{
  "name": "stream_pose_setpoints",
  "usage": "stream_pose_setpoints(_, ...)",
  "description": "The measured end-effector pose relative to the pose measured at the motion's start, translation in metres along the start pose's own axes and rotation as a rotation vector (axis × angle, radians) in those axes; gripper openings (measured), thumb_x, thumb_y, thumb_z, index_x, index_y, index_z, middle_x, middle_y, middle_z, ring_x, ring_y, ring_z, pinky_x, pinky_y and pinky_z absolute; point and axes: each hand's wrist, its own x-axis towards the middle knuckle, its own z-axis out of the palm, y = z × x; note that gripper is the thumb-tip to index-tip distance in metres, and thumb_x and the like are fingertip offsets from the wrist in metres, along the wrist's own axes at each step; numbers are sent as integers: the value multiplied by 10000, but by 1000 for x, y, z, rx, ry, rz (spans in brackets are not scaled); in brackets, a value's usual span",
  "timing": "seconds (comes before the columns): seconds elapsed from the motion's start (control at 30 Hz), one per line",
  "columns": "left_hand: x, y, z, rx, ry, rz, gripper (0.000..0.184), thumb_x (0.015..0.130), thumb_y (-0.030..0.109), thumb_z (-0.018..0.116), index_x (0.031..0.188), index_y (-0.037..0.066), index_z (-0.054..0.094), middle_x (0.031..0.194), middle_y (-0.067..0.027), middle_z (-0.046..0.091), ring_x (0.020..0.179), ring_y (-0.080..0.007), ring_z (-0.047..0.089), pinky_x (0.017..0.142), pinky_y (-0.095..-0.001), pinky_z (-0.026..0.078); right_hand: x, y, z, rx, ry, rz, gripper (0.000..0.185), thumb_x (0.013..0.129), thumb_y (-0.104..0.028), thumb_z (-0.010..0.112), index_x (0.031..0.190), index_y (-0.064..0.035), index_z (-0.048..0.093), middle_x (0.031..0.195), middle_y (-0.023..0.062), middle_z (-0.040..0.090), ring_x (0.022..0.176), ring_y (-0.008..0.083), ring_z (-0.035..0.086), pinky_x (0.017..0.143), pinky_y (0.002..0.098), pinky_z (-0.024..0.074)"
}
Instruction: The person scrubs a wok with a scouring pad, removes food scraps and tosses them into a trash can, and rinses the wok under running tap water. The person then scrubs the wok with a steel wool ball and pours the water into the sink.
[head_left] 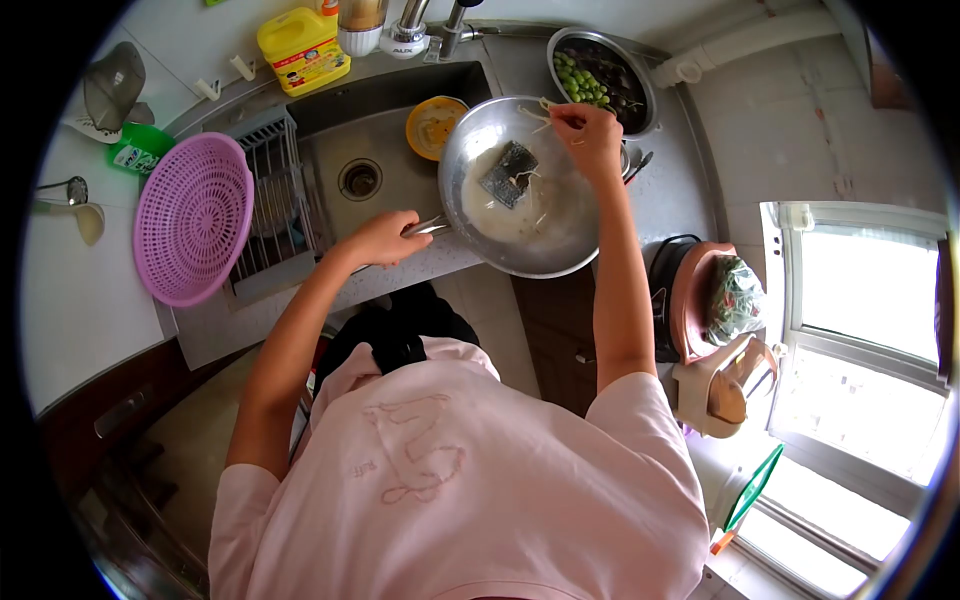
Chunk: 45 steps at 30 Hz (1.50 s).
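Observation:
My left hand (385, 238) is closed round the handle (428, 227) of a silver metal wok (570, 250), which is over the right side of the sink and the counter. Cloudy water lies in the wok with a dark grey scrubbing cloth (509, 174) and a few pale strands (540, 215). Above the wok's far right rim, my right hand (588, 140) pinches some pale, stringy food strands (545, 112). Their exact kind is not clear.
A steel bowl (638, 62) of green fruit stands behind the wok. An orange bowl (412, 128) sits in the sink (335, 205). At left are a dish rack (270, 170) and a purple colander (240, 215). A yellow jug (305, 55) stands near the faucet (408, 30).

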Motion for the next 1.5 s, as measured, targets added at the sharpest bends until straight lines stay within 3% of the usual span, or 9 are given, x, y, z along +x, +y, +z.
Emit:
stream_pose_setpoints(0.1, 7, -13, 4, 62, 74, 89, 296, 932, 308, 593, 907, 16, 548, 702, -52, 579, 565, -131, 568, 515, -301, 465, -4, 64, 27, -136, 46, 173, 155, 745, -157, 662, 846, -93, 760, 765, 141, 704, 736, 292, 695, 727, 362, 544)
stream_pose_setpoints(0.3, 10, -7, 5, 141, 82, 90, 291, 931, 291, 597, 933, 4, 548, 720, -54, 582, 595, -135, 578, 549, -304, 465, -53, 153, 88, -168, 0, 529, 218, 700, -193, 692, 888, -105, 760, 867, 167, 705, 848, 327, 679, 798, 385, 539)
stream_pose_setpoints(0.5, 9, 7, 3, 0, -7, -7, 283, 939, 283, 597, 974, 7, 544, 771, -55, 585, 632, -131, 581, 583, -295, 472, -73, 151, 91, -403, -203, 259, 464, 674, -216, 769, 1094, -49, 663, 1080, 182, 610, 1061, 368, 575, 893, 414, 489)
stream_pose_setpoints(0.6, 7, 10, 2, -30, -4, -10, 282, 942, 281, 595, 980, 7, 540, 767, -52, 583, 628, -128, 578, 583, -290, 473, -82, 156, 85, -592, -182, 145, 448, 687, -187, 766, 1064, 13, 632, 1034, 211, 628, 996, 400, 608, 857, 430, 516)
stream_pose_setpoints(0.8, 11, 9, 3, -24, -8, 4, 263, 947, 271, 586, 981, 15, 539, 775, -47, 588, 631, -119, 577, 561, -284, 467, -68, 163, 79, -590, -293, 313, 234, 688, -177, 711, 827, 12, 703, 852, 253, 671, 846, 424, 655, 780, 471, 534)
stream_pose_setpoints(0.9, 13, 8, 2, 1, -27, 19, 266, 946, 276, 588, 983, 17, 539, 783, -43, 592, 633, -115, 576, 556, -284, 470, -61, 156, 63, -646, -340, 304, 184, 702, -141, 723, 746, 33, 686, 855, 241, 684, 847, 387, 678, 776, 425, 558)
stream_pose_setpoints(1.3, 20, -7, -2, -81, 10, 7, 323, 946, 315, 591, 1001, 0, 549, 837, -70, 605, 676, -128, 589, 603, -291, 485, -40, 100, -23, -147, 39, 214, 229, 690, -159, 698, 843, 11, 708, 754, 149, 703, 701, 247, 698, 702, 333, 544)
stream_pose_setpoints(1.4, 29, -5, -1, 135, 260, 114, 285, 932, 280, 607, 980, 5, 549, 860, -89, 609, 689, -161, 594, 630, -316, 484, -40, 96, -29, -107, 51, 260, 234, 689, -168, 696, 841, 8, 710, 740, 140, 704, 695, 221, 701, 698, 323, 548)
stream_pose_setpoints(1.5, 35, 30, 1, 326, 765, 383, 249, 899, 243, 636, 942, 14, 550, 871, -102, 608, 691, -213, 588, 652, -342, 481, -45, 119, -18, -136, 68, 228, 225, 684, -177, 703, 834, -10, 715, 749, 138, 706, 703, 232, 702, 703, 323, 550)
